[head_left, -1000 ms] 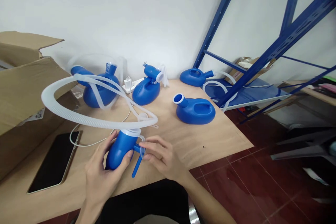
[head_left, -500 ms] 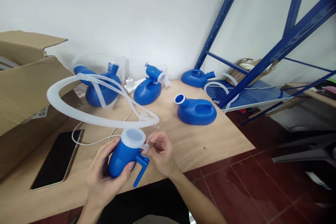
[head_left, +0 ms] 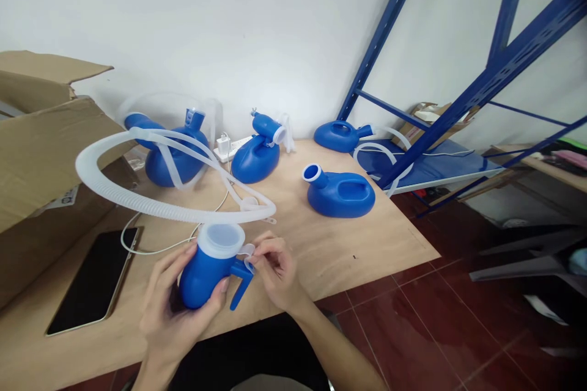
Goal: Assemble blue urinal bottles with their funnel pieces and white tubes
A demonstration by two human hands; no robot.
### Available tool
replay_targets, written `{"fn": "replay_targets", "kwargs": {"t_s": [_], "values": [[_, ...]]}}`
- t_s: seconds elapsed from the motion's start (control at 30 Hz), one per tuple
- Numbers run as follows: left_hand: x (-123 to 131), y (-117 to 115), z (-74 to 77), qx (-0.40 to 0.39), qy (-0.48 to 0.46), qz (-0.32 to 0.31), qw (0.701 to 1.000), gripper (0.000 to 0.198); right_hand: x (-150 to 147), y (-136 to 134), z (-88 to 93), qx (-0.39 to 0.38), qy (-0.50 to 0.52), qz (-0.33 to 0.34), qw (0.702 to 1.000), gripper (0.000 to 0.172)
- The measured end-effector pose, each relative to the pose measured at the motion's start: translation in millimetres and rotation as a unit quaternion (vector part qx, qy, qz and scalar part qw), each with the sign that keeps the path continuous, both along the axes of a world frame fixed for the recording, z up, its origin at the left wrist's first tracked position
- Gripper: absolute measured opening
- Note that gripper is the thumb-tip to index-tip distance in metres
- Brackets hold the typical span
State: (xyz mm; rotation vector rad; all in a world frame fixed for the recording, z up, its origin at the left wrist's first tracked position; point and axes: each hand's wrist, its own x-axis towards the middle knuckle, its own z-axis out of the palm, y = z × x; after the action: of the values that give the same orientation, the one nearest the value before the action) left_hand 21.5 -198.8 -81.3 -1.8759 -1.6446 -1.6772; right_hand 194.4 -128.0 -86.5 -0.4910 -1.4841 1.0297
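Blue cup tipped, white top faces us more vs 1 sec ago. Near table edge, L hand hugs cup, R hand pinches clear strap; hard tug might rip it.

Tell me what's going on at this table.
The person's left grip holds a blue cup, its whitish lid facing up. The right grip pinches a small pale strap near the cup's handle. Beyond the cup lies a looped, whitish hose. A blue jug rests to the right; a phone lies to the left, beside the cardboard box.
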Motion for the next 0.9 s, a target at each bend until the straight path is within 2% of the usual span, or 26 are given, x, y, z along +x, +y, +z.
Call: {"fn": "replay_targets", "kwargs": {"t_s": [0.13,0.33,0.53,0.73,0.9], "values": [[1,-1,-5.5,-0.022,-0.051,-0.003,0.998,0.058,-1,3,-1.9,0.036,-0.03,0.004,0.999,0.019],[13,-1,-8.6,-0.029,-0.121,0.023,0.992,0.053,1,5,-7.5,0.0,-0.018,0.021,1.0,0.032],[13,-1,-3.1,-0.022,-0.085,0.02,0.996,0.051,5,10,-12.6,-0.106,-0.018,0.079,0.991,0.037],[12,-4,-9.4,-0.02,-0.073,0.027,0.997,0.054,7,13,-15.6,-0.139,-0.014,0.14,0.98,0.041],[18,-11,-9.4,-0.044,-0.071,0.058,0.995,0.048,16,16,-4.6,-0.145,-0.029,0.191,0.97,0.03]]}}
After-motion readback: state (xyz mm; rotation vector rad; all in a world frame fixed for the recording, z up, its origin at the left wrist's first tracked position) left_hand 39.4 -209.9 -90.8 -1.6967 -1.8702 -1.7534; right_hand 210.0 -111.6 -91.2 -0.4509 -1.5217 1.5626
